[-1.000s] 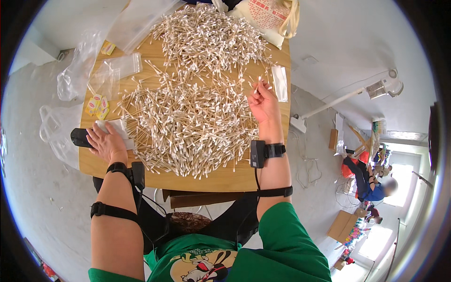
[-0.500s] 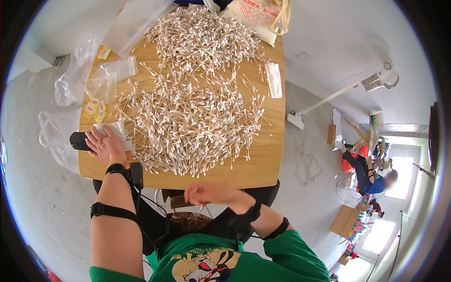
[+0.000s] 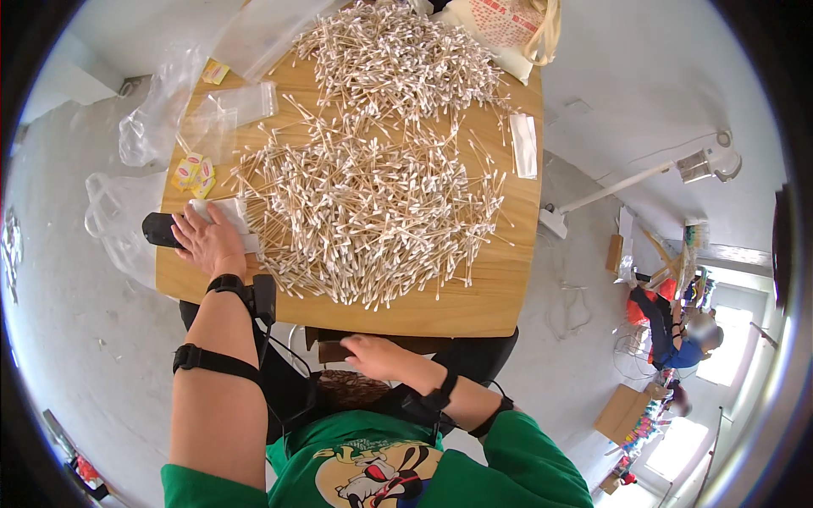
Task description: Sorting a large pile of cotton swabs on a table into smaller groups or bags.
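Resting left hand (image 3: 212, 244) spread on white paper (image 3: 234, 213) by worktop's (image 3: 423, 317) left edge; holding right hand (image 3: 377, 357) past near edge, can't tell if gripping. Noting cotton swabs (image 3: 364, 216) heaped mid-worktop, flat clear bag (image 3: 254, 102) near left edge, bulging cloth bag (image 3: 506, 35) far right.

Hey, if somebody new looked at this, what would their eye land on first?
Probably the swabs: a big near heap mid-table and a far heap behind it, with strays between. Next, the left hand, spread over a flat white item at the table's left, fingertips by a black object. Then the yellow packets just beyond that hand.
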A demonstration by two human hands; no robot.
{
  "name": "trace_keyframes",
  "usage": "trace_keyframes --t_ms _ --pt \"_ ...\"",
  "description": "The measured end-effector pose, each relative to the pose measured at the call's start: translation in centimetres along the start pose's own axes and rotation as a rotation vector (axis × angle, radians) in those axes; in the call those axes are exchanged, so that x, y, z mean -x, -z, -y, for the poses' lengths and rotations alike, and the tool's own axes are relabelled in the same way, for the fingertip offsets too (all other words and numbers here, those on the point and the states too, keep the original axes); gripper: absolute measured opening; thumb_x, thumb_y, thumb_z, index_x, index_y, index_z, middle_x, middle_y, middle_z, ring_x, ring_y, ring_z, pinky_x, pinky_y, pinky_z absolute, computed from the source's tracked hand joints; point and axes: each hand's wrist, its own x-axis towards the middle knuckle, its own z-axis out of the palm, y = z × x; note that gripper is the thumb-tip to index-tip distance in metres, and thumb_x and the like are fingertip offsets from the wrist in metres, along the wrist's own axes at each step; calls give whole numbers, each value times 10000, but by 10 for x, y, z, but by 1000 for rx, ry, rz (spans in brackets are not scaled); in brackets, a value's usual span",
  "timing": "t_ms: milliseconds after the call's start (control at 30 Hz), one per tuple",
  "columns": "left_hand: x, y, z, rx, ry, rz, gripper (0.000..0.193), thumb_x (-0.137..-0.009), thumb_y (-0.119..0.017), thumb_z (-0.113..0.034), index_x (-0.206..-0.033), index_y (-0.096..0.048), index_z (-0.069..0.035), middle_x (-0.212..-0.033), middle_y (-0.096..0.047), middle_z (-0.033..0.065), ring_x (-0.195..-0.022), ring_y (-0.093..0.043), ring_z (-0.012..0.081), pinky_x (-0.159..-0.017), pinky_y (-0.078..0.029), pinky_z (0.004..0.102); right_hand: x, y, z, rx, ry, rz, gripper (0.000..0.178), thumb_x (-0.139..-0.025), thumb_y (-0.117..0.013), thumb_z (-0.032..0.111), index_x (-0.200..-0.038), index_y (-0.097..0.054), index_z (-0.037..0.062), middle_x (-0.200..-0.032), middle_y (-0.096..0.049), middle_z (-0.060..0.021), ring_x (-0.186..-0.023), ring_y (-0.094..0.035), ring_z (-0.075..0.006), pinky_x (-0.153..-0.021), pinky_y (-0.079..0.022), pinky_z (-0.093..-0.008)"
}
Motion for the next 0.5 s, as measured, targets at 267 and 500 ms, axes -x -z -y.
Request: trace_keyframes --t_ms 267,500 --pt "-2 -2 1 -11 -1 -7 560 -929 -287 -476 -1399 -289 -173 -1486 -208 60 -1374 -151 231 -1094 -104 471 -73 201 -57 -200 -90 -773 185 -864 -532 109 -1033 -593 65 -932 -602 -141 -835 -587 -293 -749 -478 -372" --pt "0 -1 1 -45 -8 -5 567 -930 -275 -480 -1396 -295 -158 -1487 -208 52 -1372 -158 227 -1091 -115 462 -123 250 -118 181 -307 -753 296 -845 -561 221 -1124 -582 123 -1009 -562 -143 -986 -525 -321 -873 -424 -409"
